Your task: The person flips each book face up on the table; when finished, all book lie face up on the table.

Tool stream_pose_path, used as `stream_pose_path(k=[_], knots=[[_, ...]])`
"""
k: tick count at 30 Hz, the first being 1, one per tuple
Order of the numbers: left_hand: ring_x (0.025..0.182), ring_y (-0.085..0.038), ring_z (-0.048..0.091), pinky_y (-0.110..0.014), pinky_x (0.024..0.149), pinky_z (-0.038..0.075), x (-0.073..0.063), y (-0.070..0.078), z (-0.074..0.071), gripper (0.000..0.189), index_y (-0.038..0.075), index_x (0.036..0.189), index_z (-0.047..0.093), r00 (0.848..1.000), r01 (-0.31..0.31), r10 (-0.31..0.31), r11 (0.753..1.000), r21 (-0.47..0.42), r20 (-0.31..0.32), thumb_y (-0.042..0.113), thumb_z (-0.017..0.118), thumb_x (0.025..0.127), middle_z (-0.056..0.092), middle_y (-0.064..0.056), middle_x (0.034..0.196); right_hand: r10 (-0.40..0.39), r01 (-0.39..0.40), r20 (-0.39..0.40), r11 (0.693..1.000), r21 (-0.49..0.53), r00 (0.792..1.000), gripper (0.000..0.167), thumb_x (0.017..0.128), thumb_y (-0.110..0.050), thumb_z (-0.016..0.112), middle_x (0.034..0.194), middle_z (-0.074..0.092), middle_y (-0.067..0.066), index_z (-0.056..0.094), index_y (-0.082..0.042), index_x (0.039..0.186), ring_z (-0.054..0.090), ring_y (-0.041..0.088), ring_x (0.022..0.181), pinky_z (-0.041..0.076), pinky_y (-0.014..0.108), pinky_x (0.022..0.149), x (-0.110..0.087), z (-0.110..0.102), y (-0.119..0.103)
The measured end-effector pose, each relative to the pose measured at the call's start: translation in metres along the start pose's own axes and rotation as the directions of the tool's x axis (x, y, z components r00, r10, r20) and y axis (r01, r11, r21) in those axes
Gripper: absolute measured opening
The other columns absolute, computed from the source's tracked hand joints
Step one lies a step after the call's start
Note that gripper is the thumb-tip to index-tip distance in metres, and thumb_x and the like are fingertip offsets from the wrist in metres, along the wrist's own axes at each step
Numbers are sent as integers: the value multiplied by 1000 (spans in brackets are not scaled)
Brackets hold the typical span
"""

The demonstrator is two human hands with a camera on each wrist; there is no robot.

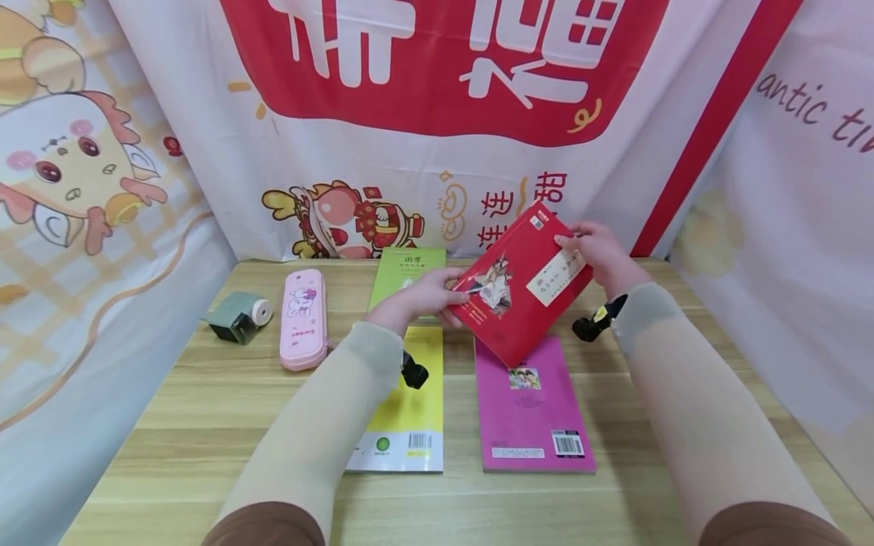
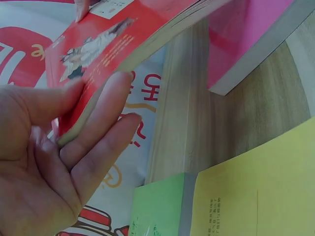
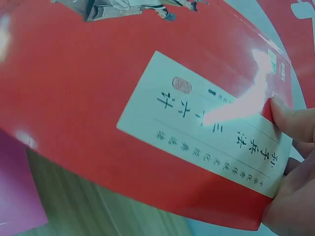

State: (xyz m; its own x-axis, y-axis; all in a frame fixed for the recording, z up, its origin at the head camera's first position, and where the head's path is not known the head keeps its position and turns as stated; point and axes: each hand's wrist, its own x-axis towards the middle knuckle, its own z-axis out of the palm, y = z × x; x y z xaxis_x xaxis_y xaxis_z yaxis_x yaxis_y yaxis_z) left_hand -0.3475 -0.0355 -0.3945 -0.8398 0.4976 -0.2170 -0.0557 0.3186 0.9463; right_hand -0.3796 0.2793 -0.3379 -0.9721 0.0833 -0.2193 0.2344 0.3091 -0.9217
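Observation:
A red book (image 1: pixel 526 292) with a pale title label is held tilted in the air between both hands. My left hand (image 1: pixel 426 296) pinches its lower left edge. In the left wrist view, the thumb of that hand (image 2: pixel 54 132) lies on the cover with the fingers underneath. The right hand (image 1: pixel 597 250) grips the opposite edge, and its thumb (image 3: pixel 293 118) presses near the title label (image 3: pixel 206 128). Below the raised book lies a magenta book (image 1: pixel 536 425), partly covered from above. A yellow book (image 1: pixel 423 387) sits under the left wrist, behind it a green book (image 1: pixel 410 265).
On the wooden table (image 1: pixel 307 485), a pink pencil case (image 1: pixel 303 318) lies to the left. Beside it stands a small green-grey object (image 1: pixel 239 315) with a white round part. A printed cloth (image 1: pixel 444 152) hangs behind the table, and more cloth borders both sides.

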Motion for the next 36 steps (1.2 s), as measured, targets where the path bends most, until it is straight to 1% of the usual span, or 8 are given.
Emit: stream_pose_path(k=[7, 15, 17, 20, 23, 25, 31, 36], knots=[[57, -26, 67, -58, 81, 55, 8, -9, 4, 48, 12, 146, 46, 996, -6, 3, 999, -33, -87, 9, 58, 100, 69, -19, 95, 13, -8, 66, 998, -70, 998, 48, 95, -37, 66, 134, 47, 14, 52, -11, 133, 49, 29, 114, 50, 41, 91, 2, -7, 6], [58, -25, 67, -45, 68, 61, 13, -24, 8, 47, 12, 146, 47, 996, 48, -61, 982, -180, -66, 9, 57, 100, 68, -23, 101, 45, -27, 126, 990, -140, 991, 48, 94, -42, 66, 129, 50, 13, 54, -7, 125, 45, 28, 116, 41, 50, 102, 6, -31, 23], [57, -24, 67, -40, 65, 61, 14, -26, 8, 48, 12, 146, 46, 995, 60, -75, 972, -228, -58, 9, 57, 100, 68, -23, 101, 51, -39, 131, 995, -90, 990, 46, 95, -39, 66, 121, 55, 10, 55, -6, 125, 52, 24, 109, 44, 47, 101, 7, -35, 27], [57, -23, 66, -38, 64, 61, 15, -29, 10, 47, 11, 146, 45, 994, 61, -84, 955, -289, -68, 10, 55, 101, 69, -24, 101, 59, -72, 141, 993, 91, 988, 38, 96, -28, 66, 103, 65, 4, 52, -3, 122, 65, 18, 93, 51, 41, 97, 10, -37, 31], [57, -22, 67, -39, 66, 61, 17, -30, 13, 44, 9, 145, 45, 991, 53, -92, 934, -352, -97, 10, 53, 102, 69, -24, 99, 80, -115, 143, 958, 261, 987, 28, 98, -16, 63, 91, 70, 5, 51, -3, 120, 71, 19, 83, 51, 42, 96, 11, -33, 34], [59, -23, 68, -41, 68, 61, 20, -31, 16, 44, 8, 146, 45, 987, 46, -102, 916, -400, -120, 10, 53, 102, 68, -25, 100, 94, -135, 143, 941, 310, 985, 28, 99, -12, 61, 95, 70, 8, 50, -1, 122, 71, 23, 90, 47, 44, 100, 10, -26, 37], [61, -25, 69, -43, 71, 61, 30, -37, 27, 47, 6, 148, 42, 965, 66, -188, 850, -523, -184, 6, 51, 102, 66, -27, 106, 126, -143, 172, 986, 90, 977, 63, 99, -26, 62, 141, 48, 22, 33, 1, 147, 49, 38, 128, 34, 54, 111, 7, 6, 50], [62, -25, 70, -43, 71, 61, 33, -40, 38, 45, 5, 147, 41, 945, 80, -249, 803, -591, -210, 4, 50, 102, 64, -28, 116, 201, -202, 235, 979, -21, 951, 68, 98, -30, 63, 140, 49, 26, 29, 3, 147, 53, 39, 123, 39, 52, 108, 3, 29, 61]])
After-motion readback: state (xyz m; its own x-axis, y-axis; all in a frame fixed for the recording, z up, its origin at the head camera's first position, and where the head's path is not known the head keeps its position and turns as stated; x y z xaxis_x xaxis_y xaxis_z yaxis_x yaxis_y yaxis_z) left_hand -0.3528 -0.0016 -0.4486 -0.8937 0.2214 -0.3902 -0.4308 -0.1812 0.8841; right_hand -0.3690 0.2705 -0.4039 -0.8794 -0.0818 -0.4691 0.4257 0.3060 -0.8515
